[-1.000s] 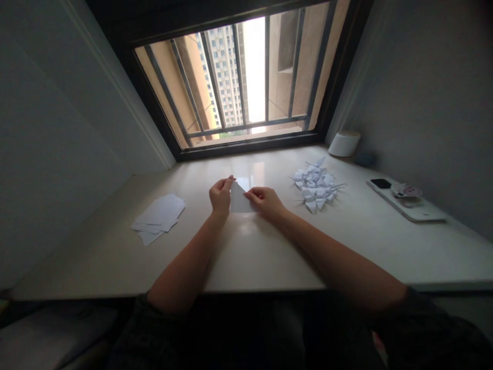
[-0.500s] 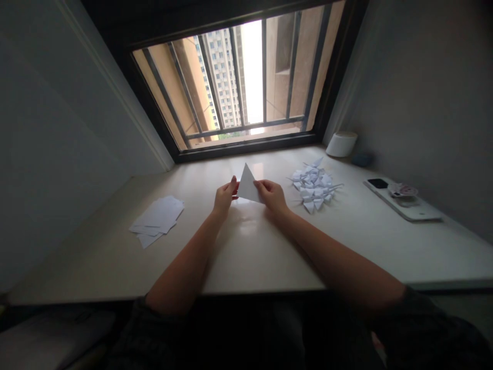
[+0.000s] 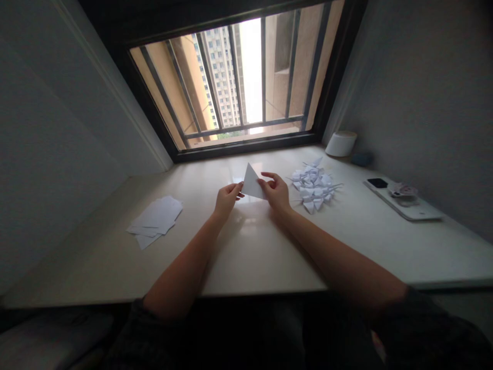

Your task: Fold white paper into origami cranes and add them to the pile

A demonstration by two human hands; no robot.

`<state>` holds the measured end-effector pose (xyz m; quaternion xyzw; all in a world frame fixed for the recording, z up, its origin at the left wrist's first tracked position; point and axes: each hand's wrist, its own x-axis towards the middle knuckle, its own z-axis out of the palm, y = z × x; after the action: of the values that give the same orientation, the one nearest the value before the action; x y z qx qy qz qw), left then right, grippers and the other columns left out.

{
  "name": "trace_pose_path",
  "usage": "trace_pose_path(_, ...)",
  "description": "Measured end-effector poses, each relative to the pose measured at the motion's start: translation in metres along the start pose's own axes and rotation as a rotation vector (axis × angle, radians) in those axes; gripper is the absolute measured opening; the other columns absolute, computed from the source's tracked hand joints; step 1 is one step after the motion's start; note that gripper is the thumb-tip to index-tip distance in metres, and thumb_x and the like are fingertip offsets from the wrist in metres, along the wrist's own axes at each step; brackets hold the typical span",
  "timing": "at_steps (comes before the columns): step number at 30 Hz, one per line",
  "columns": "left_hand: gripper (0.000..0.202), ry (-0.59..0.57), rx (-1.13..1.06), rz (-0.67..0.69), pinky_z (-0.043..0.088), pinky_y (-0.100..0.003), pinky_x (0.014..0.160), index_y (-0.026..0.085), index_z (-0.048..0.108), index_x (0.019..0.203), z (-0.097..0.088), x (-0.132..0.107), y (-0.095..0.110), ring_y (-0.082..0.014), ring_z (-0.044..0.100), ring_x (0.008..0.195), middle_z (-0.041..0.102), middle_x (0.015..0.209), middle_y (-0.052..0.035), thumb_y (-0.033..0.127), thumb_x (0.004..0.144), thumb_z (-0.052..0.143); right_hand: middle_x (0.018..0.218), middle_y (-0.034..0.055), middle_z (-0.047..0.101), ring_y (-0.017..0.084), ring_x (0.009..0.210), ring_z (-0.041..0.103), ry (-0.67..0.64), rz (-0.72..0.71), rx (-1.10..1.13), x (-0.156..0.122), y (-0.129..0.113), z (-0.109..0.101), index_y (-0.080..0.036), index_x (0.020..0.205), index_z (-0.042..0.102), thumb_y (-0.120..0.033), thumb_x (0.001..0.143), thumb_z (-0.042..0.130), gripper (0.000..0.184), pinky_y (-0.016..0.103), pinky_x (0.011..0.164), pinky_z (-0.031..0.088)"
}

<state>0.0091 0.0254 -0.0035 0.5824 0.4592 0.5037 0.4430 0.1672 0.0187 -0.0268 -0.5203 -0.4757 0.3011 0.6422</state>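
Note:
A folded white sheet of paper [image 3: 251,186], triangular with its point upward, is held up over the table between my two hands. My left hand [image 3: 228,200] pinches its lower left corner between thumb and fingers. On the other side, my right hand [image 3: 276,192] grips the right part, its thumb across the front face and its index finger raised off the paper. The fingers behind the sheet are partly hidden. Right of my right hand lies a pile of folded white paper pieces [image 3: 314,184], which look like origami cranes.
Loose white paper sheets [image 3: 157,220] lie stacked at the left of the pale table [image 3: 246,257]. At the right are a tablet or similar flat device [image 3: 418,209] with small items on it, and a white cylinder [image 3: 341,144]. A barred window [image 3: 246,82] stands behind.
My left hand has moved slightly right and closed on the paper's left corner. The paper has shifted a little right, and my right index finger has lifted away from it.

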Motion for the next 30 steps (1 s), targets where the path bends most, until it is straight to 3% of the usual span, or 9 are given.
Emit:
trace_pose_path(4,0.038,0.105,0.107,0.061,0.040,-0.024,0.056,0.017,0.069,0.067,-0.002,0.002,-0.003,-0.0143,0.058,0.059,0.061,0.059,-0.0013,0.054,0.075,0.061,0.082,0.0023,0.067,0.016,0.068,0.059,-0.056,-0.137,-0.144,-0.005,-0.008,-0.002,-0.022,0.107,0.067,-0.047,0.077,0.064,0.039,0.028,0.062,0.046)
trace_pose_path(7,0.037,0.177,0.140,0.079,0.041,-0.024,0.056,0.018,0.069,0.068,-0.004,0.004,-0.004,-0.0145,0.059,0.059,0.062,0.061,-0.0015,0.053,0.077,0.059,0.102,0.0072,0.066,0.020,0.082,0.062,-0.134,-0.297,-0.308,-0.008,-0.012,-0.002,-0.025,0.104,0.071,-0.045,0.078,0.066,0.033,0.033,0.069,0.050)
trace_pose_path(12,0.038,0.170,0.138,0.079,0.042,-0.025,0.057,0.018,0.068,0.069,-0.004,0.005,-0.007,-0.0150,0.059,0.059,0.062,0.061,-0.0013,0.053,0.078,0.058,0.115,0.0087,0.065,0.026,0.105,0.060,-0.237,-0.467,-0.466,-0.012,-0.011,-0.001,-0.027,0.104,0.073,-0.044,0.071,0.076,0.037,0.041,0.090,0.049)
trace_pose_path(17,0.039,0.120,0.112,0.058,0.045,-0.027,0.067,0.017,0.068,0.075,-0.003,0.005,-0.008,-0.0189,0.065,0.076,0.068,0.075,-0.0053,0.054,0.079,0.058,0.101,0.0043,0.072,0.021,0.092,0.065,-0.257,-0.424,-0.394,-0.013,-0.011,-0.001,-0.027,0.101,0.073,-0.034,0.085,0.063,0.020,0.034,0.081,0.051)
trace_pose_path(21,0.040,0.059,-0.005,-0.031,0.046,-0.029,0.073,0.017,0.066,0.087,0.000,0.003,-0.003,-0.0210,0.067,0.085,0.070,0.089,-0.0079,0.056,0.079,0.058,0.093,0.0031,0.074,0.020,0.088,0.065,-0.247,-0.465,-0.399,-0.015,-0.015,-0.001,-0.026,0.092,0.075,-0.030,0.087,0.061,0.016,0.034,0.081,0.049)
trace_pose_path(25,0.041,0.023,-0.083,-0.096,0.048,-0.030,0.072,0.017,0.064,0.084,0.003,0.000,0.002,-0.0214,0.067,0.084,0.068,0.085,-0.0072,0.057,0.076,0.062,0.083,0.0035,0.073,0.019,0.079,0.064,-0.218,-0.428,-0.417,-0.015,-0.016,-0.002,-0.025,0.084,0.076,-0.036,0.083,0.065,0.016,0.032,0.073,0.048)
trace_pose_path(30,0.044,-0.058,-0.194,-0.178,0.049,-0.031,0.073,0.016,0.065,0.085,0.002,-0.001,0.005,-0.0242,0.067,0.092,0.068,0.092,-0.0100,0.058,0.072,0.065,0.078,0.0038,0.072,0.018,0.070,0.063,-0.180,-0.269,-0.288,-0.011,-0.012,-0.002,-0.022,0.075,0.074,-0.048,0.077,0.068,0.027,0.030,0.065,0.047)
